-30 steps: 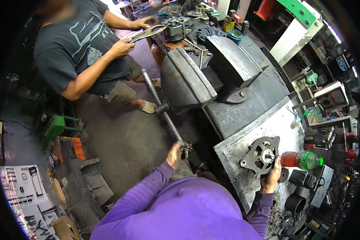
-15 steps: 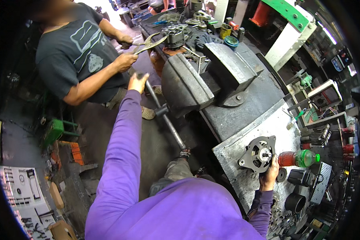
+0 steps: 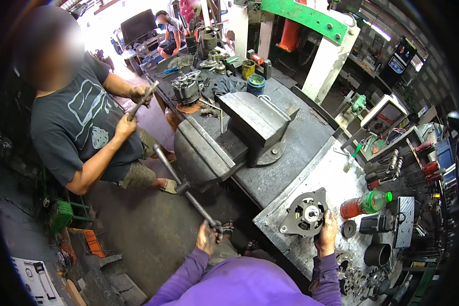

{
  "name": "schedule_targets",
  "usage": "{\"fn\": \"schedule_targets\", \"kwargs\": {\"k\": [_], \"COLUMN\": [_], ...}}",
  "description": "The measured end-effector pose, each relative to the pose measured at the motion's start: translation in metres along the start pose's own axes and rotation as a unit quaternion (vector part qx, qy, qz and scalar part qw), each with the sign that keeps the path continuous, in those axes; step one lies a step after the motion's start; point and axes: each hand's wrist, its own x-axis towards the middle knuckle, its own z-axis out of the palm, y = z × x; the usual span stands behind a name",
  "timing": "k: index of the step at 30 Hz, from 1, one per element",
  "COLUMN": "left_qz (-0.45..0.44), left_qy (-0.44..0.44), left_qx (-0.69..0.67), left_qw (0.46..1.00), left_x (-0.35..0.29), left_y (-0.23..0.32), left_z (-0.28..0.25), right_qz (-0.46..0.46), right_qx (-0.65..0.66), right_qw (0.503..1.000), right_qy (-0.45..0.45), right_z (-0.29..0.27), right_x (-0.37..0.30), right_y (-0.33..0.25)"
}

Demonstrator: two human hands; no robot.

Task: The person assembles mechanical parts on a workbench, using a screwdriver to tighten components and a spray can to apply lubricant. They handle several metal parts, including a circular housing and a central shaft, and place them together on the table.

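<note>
A big steel bench vise [image 3: 209,153] is mounted on the dark workbench, its jaws apart with nothing visible between them. My left hand [image 3: 207,237] is closed round the lower end of its sliding handle bar [image 3: 191,201], which hangs slantwise in front of the vise. On the light metal tabletop at the right lies an alternator end housing [image 3: 305,213], slotted, with a shaft in the middle. My right hand [image 3: 327,234] grips its right edge. Beside that hand sit a round black ring [image 3: 348,229] and a green-capped bottle of red liquid [image 3: 366,204].
A co-worker [image 3: 86,122] stands at the left, holding a metal tool [image 3: 144,101] in both hands. Machine parts [image 3: 186,87] and small cans [image 3: 248,69] crowd the far bench. A white post [image 3: 334,64] rises behind it. Hand tools [image 3: 385,171] line the right side.
My left hand has come from the bar's upper end to its lower end, nearer me. My right hand stays on the housing. The view has shifted, and the co-worker's tool is turned differently.
</note>
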Motion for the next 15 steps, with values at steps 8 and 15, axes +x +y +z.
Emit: {"fn": "schedule_targets", "kwargs": {"k": [8,15], "left_qz": [0.437,0.553], "left_qy": [0.188,0.339], "left_qx": [0.486,0.505], "left_qw": [0.733,0.569], "left_x": [-0.079,0.051], "left_y": [0.157,0.282], "left_z": [0.079,0.032], "right_qz": [0.035,0.052], "right_qx": [0.138,0.120], "right_qw": [0.987,0.991], "right_qy": [-0.071,-0.008], "right_z": [-0.007,-0.001], "right_x": [0.010,0.005], "right_y": [0.002,-0.008]}}
